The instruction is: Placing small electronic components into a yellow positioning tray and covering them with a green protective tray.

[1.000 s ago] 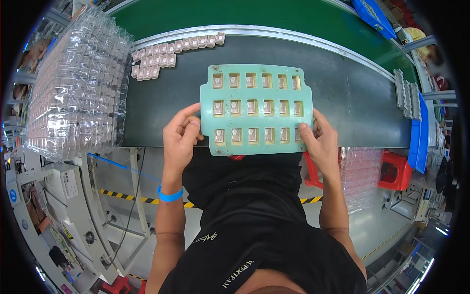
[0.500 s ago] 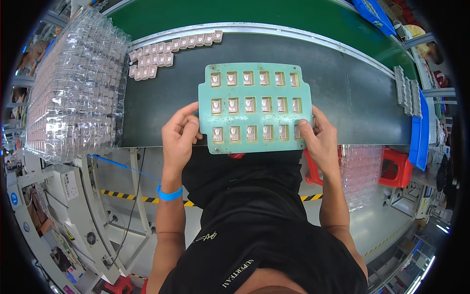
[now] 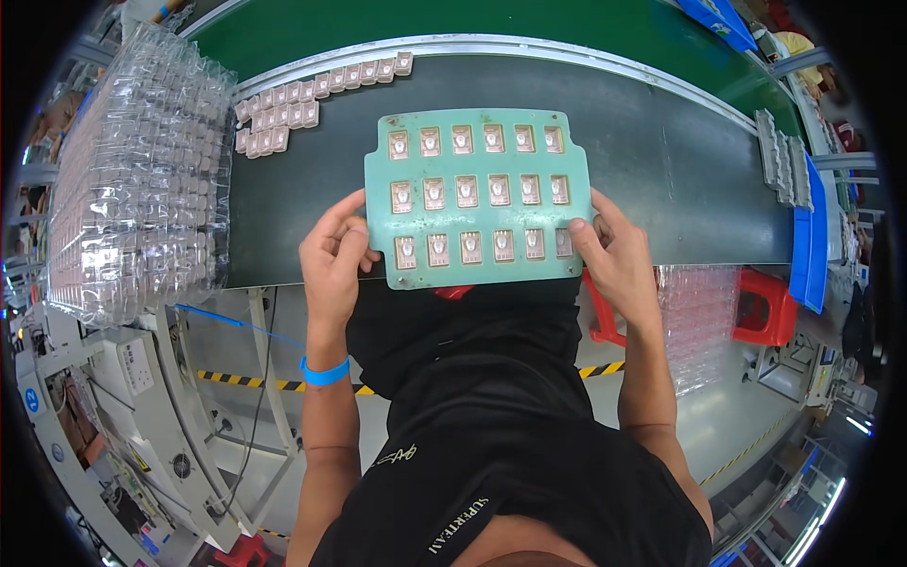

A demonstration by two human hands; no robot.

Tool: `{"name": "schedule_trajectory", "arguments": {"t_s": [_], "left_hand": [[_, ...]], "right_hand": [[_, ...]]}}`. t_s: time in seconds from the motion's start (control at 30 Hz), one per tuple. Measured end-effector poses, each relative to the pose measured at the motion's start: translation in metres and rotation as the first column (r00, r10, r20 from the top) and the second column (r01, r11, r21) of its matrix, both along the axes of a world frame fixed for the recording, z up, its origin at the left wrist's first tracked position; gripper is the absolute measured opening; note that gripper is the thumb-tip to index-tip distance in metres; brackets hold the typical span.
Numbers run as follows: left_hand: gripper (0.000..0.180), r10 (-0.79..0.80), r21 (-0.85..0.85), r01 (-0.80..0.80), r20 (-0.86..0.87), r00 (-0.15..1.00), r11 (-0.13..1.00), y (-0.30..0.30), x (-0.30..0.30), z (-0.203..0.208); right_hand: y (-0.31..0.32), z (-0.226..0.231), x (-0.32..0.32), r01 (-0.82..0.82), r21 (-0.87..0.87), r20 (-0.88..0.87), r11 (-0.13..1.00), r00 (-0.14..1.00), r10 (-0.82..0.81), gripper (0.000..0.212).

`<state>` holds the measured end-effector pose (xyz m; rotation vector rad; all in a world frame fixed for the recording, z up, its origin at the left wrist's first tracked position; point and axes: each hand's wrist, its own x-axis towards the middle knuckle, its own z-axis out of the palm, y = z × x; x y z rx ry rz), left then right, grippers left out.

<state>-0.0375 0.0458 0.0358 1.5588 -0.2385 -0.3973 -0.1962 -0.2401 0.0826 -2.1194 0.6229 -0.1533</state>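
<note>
A green fixture plate with three rows of rectangular pockets is held up over the near edge of the workbench. Small pinkish parts show in its pockets. My left hand grips the plate's left edge, its fingers curled and partly behind it. On the right edge, my right hand pinches the lower corner with the thumb on top; its other fingers are mostly hidden underneath. The thumb partly covers the pocket at that corner.
Rows of similar small pinkish parts lie at the back left. Tall stacked clear plastic trays stand on the left. Grey strips and a blue bin are at the right edge. A red stool stands below.
The plate has shifted slightly left and a little away from me, with both hands still on it. The whole view has also shifted slightly.
</note>
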Motion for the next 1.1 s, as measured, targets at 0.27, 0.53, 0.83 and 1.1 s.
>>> {"name": "schedule_trajectory", "arguments": {"t_s": [0.27,0.53,0.83,1.1], "left_hand": [[0.039,-0.036,-0.018,0.036,0.022,0.999,0.999,0.000,0.000,-0.005],[0.037,-0.010,0.070,0.011,-0.019,1.000,0.997,-0.008,-0.003,0.006],[0.031,-0.053,0.068,0.060,-0.109,0.993,0.996,-0.007,-0.002,0.001],[0.031,-0.052,0.061,0.059,-0.110,0.992,0.996,-0.009,0.000,0.002]], "right_hand": [[-0.006,-0.003,0.008,-0.010,-0.053,-0.005,0.999,1.000,0.010,0.048],[-0.012,-0.017,0.000,0.003,0.090,0.037,0.996,0.999,-0.007,0.039],[-0.006,-0.015,0.002,0.048,0.396,0.063,0.917,0.995,-0.079,0.035],[-0.005,-0.031,0.001,0.073,0.711,0.092,0.700,0.976,-0.195,0.028]]}}
